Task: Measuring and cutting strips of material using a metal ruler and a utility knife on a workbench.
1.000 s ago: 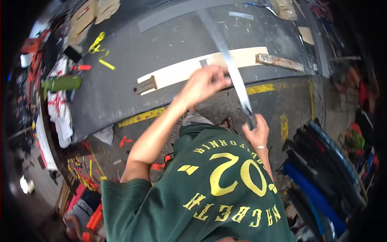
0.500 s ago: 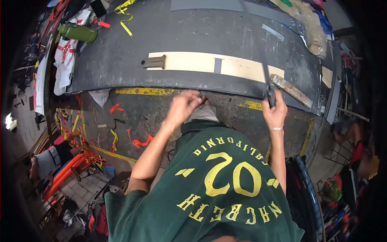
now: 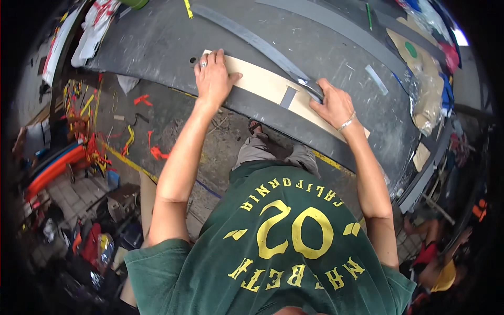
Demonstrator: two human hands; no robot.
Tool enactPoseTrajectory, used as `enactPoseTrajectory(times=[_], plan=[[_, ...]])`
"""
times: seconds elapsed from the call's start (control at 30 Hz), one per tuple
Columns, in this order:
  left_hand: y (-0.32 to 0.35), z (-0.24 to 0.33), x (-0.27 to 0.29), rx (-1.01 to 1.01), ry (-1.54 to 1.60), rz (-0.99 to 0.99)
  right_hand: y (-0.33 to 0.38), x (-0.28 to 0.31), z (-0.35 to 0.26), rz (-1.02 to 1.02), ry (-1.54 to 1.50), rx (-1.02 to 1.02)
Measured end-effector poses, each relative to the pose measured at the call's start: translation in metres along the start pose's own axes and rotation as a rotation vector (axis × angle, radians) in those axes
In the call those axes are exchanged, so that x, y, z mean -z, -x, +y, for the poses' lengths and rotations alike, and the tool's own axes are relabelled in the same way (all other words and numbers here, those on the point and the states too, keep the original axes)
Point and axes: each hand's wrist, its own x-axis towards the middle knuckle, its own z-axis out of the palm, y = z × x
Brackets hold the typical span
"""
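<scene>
A long pale flat strip (image 3: 257, 84) lies along the near part of the dark table, with a small grey rectangle (image 3: 288, 97) across it. My left hand (image 3: 212, 79) lies over the strip's left end, fingers flat and thumb out to the side. Beneath it is a metal piece, mostly hidden; only its round holed end (image 3: 193, 60) shows. My right hand (image 3: 334, 105) is closed around the dark end of a long grey band (image 3: 247, 42), above the pale strip's right half. This band runs up and left across the table; I cannot tell what the dark end is.
A thin grey offcut (image 3: 377, 80) lies at the right. Brown sheet material and clear plastic (image 3: 420, 100) crowd the table's right edge. White bags (image 3: 97, 26) hang at the left. Orange scraps (image 3: 157, 152) litter the floor, and another person (image 3: 441, 257) sits at the lower right.
My left hand has moved from the table's near edge onto the strip's left end, covering the metal piece. My right hand has moved over the strip, and the grey band now slants leftward. The view has turned.
</scene>
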Motion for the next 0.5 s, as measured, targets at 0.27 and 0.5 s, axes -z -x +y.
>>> enactPoseTrajectory(times=[0.27, 0.5], plan=[[-0.004, -0.011, -0.005, 0.111, -0.072, -0.109, -0.035, -0.032, 0.029, -0.198, 0.036, 0.254], [0.013, 0.007, -0.011, 0.179, -0.039, -0.022, -0.036, -0.026, 0.034, -0.243, 0.037, 0.261]])
